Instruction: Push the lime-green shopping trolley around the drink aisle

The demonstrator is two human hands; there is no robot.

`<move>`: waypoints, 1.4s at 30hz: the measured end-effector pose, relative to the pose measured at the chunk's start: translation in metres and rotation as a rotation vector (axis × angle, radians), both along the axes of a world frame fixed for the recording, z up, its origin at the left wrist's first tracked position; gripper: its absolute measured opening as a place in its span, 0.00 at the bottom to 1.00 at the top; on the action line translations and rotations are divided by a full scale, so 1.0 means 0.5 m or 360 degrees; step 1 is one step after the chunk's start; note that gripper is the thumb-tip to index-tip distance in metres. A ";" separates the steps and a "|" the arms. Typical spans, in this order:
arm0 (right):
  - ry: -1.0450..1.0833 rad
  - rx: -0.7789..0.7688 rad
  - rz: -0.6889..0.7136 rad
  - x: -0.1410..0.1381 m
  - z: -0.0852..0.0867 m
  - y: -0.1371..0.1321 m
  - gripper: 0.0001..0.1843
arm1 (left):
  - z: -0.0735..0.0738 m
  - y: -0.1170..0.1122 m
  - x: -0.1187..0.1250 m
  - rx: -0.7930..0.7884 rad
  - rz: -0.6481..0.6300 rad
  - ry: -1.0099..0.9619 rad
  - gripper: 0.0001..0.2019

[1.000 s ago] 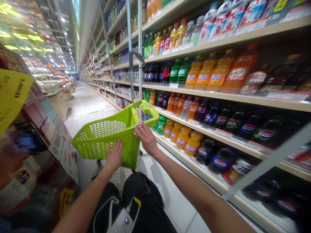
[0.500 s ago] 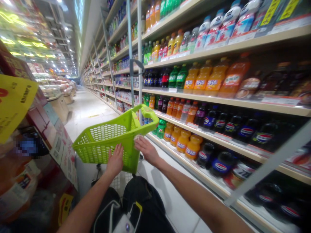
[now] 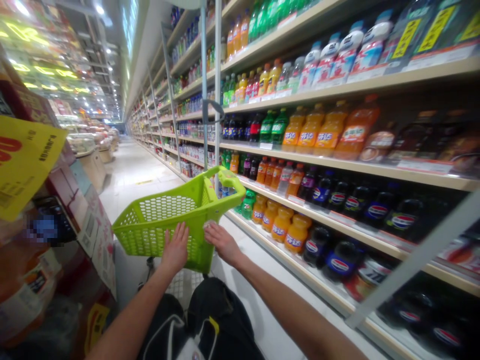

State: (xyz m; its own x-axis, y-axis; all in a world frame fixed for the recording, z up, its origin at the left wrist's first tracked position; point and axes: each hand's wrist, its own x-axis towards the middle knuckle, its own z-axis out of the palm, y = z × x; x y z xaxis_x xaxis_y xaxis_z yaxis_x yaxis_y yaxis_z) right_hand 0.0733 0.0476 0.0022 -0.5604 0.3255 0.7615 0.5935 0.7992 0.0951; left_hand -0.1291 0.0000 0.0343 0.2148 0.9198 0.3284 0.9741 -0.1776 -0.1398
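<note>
A lime-green plastic shopping cart [image 3: 197,245] with perforated basket walls stands side-on before my knees. My left hand [image 3: 176,250] rests against its near wall, palm toward the plastic and fingers extended. Just to the right, my right hand [image 3: 224,244] presses a small crumpled white wipe [image 3: 209,224] to the cart's side panel, below the handle [image 3: 236,184]. Its fingertips are closed over the wipe, hiding part of it. The basket's floor is mostly hidden by the near wall.
Shelves of soft-drink bottles [image 3: 296,235] run along the right, with a slanted grey post [image 3: 408,260] close by. Stacked cartons [image 3: 88,225] and a yellow price sign [image 3: 30,165] crowd the left. The tiled aisle [image 3: 129,160] stretches ahead between shelves and display counters.
My right hand has slid slightly down and to the left on the cart's side with the wipe. My left hand stays against the wall. The view has tilted up a little.
</note>
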 end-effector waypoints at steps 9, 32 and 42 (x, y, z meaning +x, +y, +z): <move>0.0612 0.0189 -0.0332 0.060 0.131 0.029 0.22 | 0.006 0.002 0.011 0.0028 0.0007 -0.0054 0.32; 0.0317 0.0021 -0.0348 0.027 0.170 0.064 0.16 | 0.050 0.056 -0.070 -0.0209 0.0386 -0.0200 0.34; 0.0014 -0.0017 -0.0197 -0.035 0.148 0.096 0.15 | 0.048 0.042 -0.022 -0.0257 0.0297 -0.0205 0.36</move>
